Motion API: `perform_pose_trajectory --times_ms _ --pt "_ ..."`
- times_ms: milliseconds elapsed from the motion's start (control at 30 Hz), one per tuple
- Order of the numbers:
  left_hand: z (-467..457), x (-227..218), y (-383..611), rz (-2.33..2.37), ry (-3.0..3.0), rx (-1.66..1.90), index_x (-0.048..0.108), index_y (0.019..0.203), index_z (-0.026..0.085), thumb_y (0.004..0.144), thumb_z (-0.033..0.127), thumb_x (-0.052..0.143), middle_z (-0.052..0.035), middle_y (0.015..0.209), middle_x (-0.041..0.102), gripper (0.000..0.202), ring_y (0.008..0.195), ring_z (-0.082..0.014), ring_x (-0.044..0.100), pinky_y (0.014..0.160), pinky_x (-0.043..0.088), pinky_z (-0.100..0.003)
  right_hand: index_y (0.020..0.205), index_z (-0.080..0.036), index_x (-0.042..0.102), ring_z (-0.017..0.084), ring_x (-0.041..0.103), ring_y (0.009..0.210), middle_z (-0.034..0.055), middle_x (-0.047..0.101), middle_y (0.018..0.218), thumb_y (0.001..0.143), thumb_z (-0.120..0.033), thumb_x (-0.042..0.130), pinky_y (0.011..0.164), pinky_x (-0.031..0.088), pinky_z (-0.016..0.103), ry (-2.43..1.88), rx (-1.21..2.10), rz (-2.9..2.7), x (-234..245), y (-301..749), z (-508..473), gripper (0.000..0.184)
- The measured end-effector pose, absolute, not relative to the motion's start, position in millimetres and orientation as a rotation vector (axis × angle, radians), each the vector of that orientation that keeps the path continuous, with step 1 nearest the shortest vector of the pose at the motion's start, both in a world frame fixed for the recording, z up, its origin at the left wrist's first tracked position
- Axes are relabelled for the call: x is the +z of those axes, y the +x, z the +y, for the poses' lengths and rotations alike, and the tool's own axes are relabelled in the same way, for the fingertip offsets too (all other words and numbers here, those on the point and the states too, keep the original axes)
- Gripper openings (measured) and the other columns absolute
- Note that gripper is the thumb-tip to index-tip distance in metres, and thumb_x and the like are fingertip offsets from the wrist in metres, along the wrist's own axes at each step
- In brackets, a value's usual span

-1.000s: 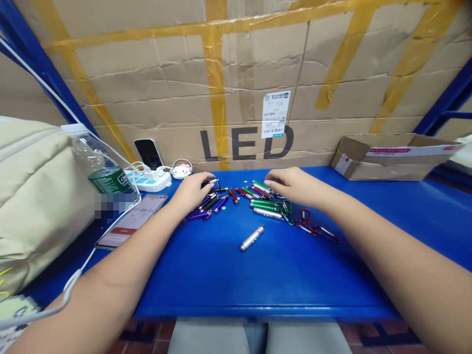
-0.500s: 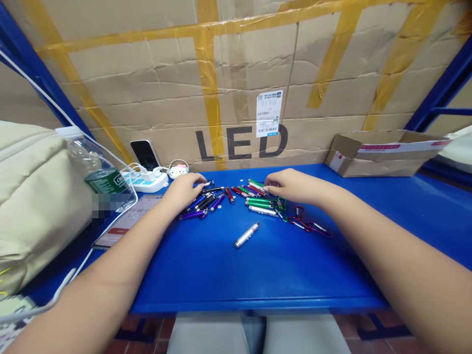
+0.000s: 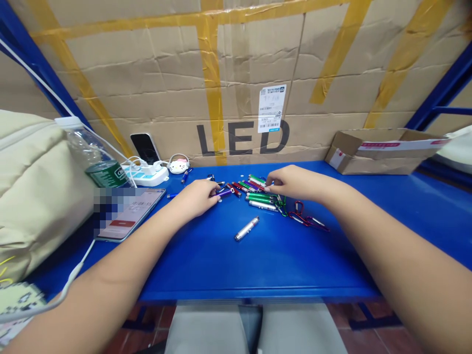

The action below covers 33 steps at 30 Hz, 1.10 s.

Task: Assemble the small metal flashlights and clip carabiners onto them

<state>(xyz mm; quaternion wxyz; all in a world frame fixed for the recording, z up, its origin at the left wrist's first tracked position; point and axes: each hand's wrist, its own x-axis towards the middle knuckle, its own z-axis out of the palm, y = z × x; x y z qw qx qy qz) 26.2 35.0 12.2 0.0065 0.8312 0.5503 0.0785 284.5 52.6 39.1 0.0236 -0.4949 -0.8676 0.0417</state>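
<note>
My left hand is closed at the left group of small penlights, with a purple penlight between thumb and forefinger. Black and blue penlights there are mostly hidden beneath it. On the other side, my right hand rests with curled fingers against the ends of a row of red, purple and green penlights; what its fingertips grip is hidden. Below that row lie green penlights and a silver penlight. Another silver penlight lies alone nearer me. Green carabiners and red carabiners sit by my right wrist.
A phone, a bottle, a beige bag and a power strip crowd the left. One blue penlight lies near a white cat-faced item. An open cardboard box stands back right.
My left hand has moved right and toward me across its group, and a purple penlight is now between its fingers. My right hand has stayed nearly in place at its row.
</note>
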Motion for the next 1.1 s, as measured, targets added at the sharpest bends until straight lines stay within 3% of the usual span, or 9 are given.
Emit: perform_pose_trajectory --times_ms 133,333,500,700,833,967,1100 --pt "29.3 19.5 28.8 1.683 2.365 0.448 0.065 0.096 0.017 0.084 0.030 0.053 -0.0058 0.088 0.070 0.022 0.074 -0.0197 0.063 0.070 0.047 -0.031 0.095 -0.019 0.069 0.019 0.061 0.073 0.0075 0.070 0.088 0.087 -0.037 0.048 0.058 0.038 0.028 -1.571 0.089 -2.667 41.2 288.3 54.8 0.029" --pt "22.2 14.4 38.2 1.439 2.176 0.603 0.053 0.092 0.018 0.079 0.037 0.058 -0.0038 0.087 0.067 0.023 0.073 -0.0175 0.065 0.065 0.049 -0.029 0.093 -0.020 0.070 0.020 0.062 0.075 0.0069 0.071 0.089 0.081 -0.037 0.054 0.061 0.040 0.028 -1.786 0.113 -2.690 44.8 314.4 64.7 0.027" --pt "9.7 11.3 49.3 1.210 2.116 0.696 0.049 0.106 0.020 0.079 0.032 0.058 -0.0027 0.092 0.065 0.031 0.074 -0.0168 0.068 0.067 0.051 -0.028 0.089 -0.021 0.071 0.022 0.063 0.077 0.0051 0.071 0.090 0.072 -0.036 0.063 0.062 0.043 0.030 -1.999 0.246 -2.686 51.1 343.3 68.5 0.024" --pt "0.7 14.8 57.8 1.220 2.186 0.635 0.054 0.094 0.018 0.078 0.029 0.058 -0.0041 0.091 0.067 0.020 0.080 -0.0195 0.068 0.073 0.052 -0.031 0.081 -0.022 0.073 0.021 0.060 0.060 0.0053 0.068 0.072 0.064 -0.056 0.068 0.051 0.043 0.030 -2.093 0.594 -2.723 66.2 346.3 48.0 0.039" --pt "2.2 15.3 57.6 1.222 2.230 0.629 0.055 0.093 0.018 0.078 0.030 0.057 -0.0044 0.090 0.067 0.020 0.081 -0.0197 0.067 0.074 0.052 -0.031 0.067 -0.018 0.070 0.018 0.057 0.051 0.0051 0.064 0.062 0.059 -0.053 0.073 0.045 0.042 0.029 -2.149 0.599 -2.771 58.8 330.3 34.7 0.036" --pt "2.6 15.1 57.0 1.211 2.282 0.604 0.056 0.092 0.018 0.079 0.031 0.057 -0.0045 0.091 0.067 0.018 0.082 -0.0193 0.066 0.074 0.051 -0.032 0.069 -0.018 0.069 0.017 0.057 0.051 0.0037 0.064 0.062 0.063 -0.042 0.072 0.046 0.043 0.029 -2.177 0.630 -2.765 46.1 327.9 38.2 0.025" --pt "0.6 14.9 58.4 1.225 2.289 0.591 0.056 0.091 0.018 0.078 0.029 0.057 -0.0037 0.089 0.066 0.017 0.079 -0.0186 0.064 0.072 0.050 -0.031 0.075 -0.018 0.064 0.017 0.060 0.059 0.0037 0.066 0.069 0.073 -0.044 0.066 0.051 0.045 0.027 -1.841 0.737 -2.691 45.6 337.4 45.8 0.025"
